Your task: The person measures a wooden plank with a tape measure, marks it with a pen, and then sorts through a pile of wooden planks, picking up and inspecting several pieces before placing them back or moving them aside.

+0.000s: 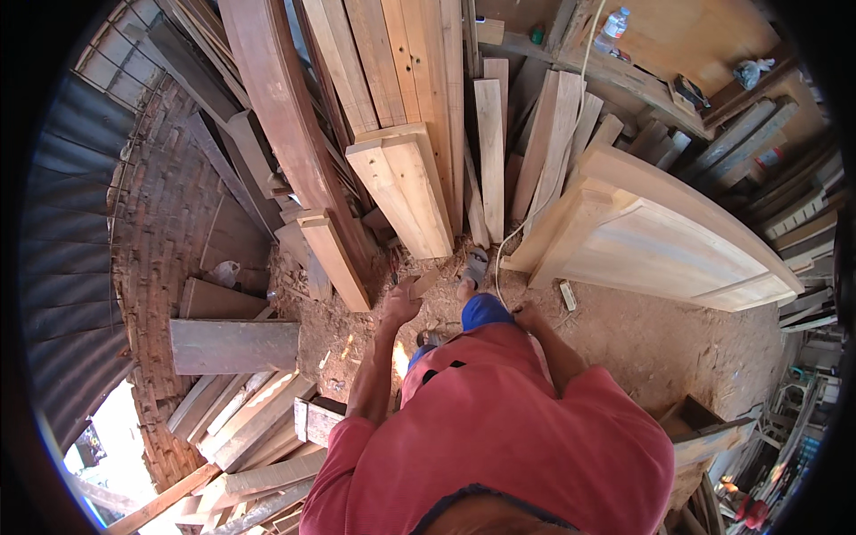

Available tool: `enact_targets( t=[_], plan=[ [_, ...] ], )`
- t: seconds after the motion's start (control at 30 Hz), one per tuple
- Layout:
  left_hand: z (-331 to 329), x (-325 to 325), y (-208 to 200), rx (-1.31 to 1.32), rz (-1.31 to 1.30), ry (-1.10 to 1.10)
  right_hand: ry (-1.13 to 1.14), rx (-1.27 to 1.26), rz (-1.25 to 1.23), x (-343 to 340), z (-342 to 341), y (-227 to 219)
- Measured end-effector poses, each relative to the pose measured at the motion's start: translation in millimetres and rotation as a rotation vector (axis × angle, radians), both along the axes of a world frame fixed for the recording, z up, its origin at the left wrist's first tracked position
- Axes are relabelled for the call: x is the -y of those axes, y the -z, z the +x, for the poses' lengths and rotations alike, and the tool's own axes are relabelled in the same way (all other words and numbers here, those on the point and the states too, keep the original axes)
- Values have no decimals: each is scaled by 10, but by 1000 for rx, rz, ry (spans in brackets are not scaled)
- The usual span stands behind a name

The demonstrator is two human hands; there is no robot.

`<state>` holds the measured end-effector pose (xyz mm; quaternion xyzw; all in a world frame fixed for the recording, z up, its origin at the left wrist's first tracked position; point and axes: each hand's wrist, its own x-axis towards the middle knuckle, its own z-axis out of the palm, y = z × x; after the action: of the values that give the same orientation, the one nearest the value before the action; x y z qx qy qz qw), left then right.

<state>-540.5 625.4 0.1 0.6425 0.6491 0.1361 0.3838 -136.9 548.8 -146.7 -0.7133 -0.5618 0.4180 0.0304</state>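
Observation:
My left hand [400,306] is closed on one end of a small flat wood piece [426,283], which points away from me above the dirt floor. My right hand [528,316] is beside my right thigh, its fingers curled. A pale cable [499,281] comes down close to that hand; whether the fingers hold it or something else is hidden. Ahead of me, thick pale timber beams [406,192] lean upright in a stack. A shorter reddish board [334,260] leans to the left of them, nearest my left hand.
To the right stands a large curved wooden panel [660,241], with a white power strip [568,295] on the dirt floor [624,339] before it. Cut boards [254,415] are piled at lower left, below a dark plank [234,346]. A bottle [612,27] stands on the bench.

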Motion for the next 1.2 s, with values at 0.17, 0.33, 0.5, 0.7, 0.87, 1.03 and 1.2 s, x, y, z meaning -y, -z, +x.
enact_targets(
  t=[0.17, 0.33, 0.5, 0.7, 0.87, 1.03, 1.2],
  plan=[
    [47, -411, -36, -50, -32, -37, -136, 103, -224, -343, 28, 16],
    [232, -1022, -48, -108, -86, -9, 99, 34, -127, -973, -87, 49],
    [502, -1670, -11, -195, -101, 6, -95, -24, -102, -1647, -82, 15],
    [747, -1975, -6, -247, -133, 26, -192, -71, -22, -2301, 113, -68],
    [842, -2026, 8, -232, -212, 38, 61, -6, -167, -2437, 300, -115],
    [850, -2118, 38, -244, -205, 100, 110, -66, -177, -2274, 479, -177],
    [859, -2209, 48, -328, -165, 57, 143, -37, -259, -2065, 547, -303]
  ],
)
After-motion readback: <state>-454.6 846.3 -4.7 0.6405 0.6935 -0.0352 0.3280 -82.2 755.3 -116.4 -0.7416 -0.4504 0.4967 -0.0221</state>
